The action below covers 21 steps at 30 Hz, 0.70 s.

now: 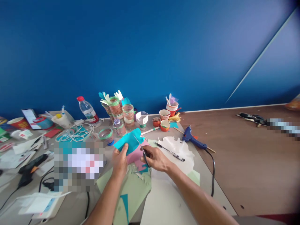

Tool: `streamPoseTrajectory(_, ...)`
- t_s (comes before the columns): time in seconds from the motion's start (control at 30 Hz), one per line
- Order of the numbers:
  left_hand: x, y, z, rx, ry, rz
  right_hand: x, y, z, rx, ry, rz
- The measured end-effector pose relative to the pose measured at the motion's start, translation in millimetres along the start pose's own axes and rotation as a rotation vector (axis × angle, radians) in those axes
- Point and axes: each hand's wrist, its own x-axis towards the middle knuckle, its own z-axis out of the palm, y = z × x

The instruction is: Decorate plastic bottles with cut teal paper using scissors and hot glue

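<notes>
My left hand point(120, 157) pinches the lower edge of a turquoise sheet of paper point(130, 140), thumb on top. In my right hand point(156, 157) is a pair of scissors point(145, 156) with dark handles, its blades reaching up to the right part of the sheet. Whether the blades are parted is hard to make out. Beneath the hands lie pink paper point(136, 155), pale green paper point(133, 190) with small scraps, and white cut paper point(182, 153). A black pen point(166, 149) rests on the white paper.
A blue glue gun point(193, 139) with a black cord lies at the table's right edge. Decorated jars point(128, 115), a red-capped bottle point(88, 111) and small cups point(164, 114) stand along the blue wall. Cables, another glue gun point(32, 168) and papers crowd the left.
</notes>
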Motion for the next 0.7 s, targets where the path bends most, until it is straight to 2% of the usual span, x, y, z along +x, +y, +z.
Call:
streamPoseTrajectory(0.23, 4.0, -9.5, -3.7, -0.049, 0.005, -0.029, 0.3, 0.0, 2.9, 0.01, 0.016, -0.015)
streamPoseTrajectory(0.5, 3.9, -5.1, -1.9, -0.007, 0.063, -0.029, 1.2, 1.3, 5.0, 0.022, -0.013, 0.05)
streamPoseTrajectory(0.7, 7.3, -8.3, -3.1, -0.001, 0.083, -0.022, 2.1, 2.5, 6.2, -0.004, 0.011, 0.072)
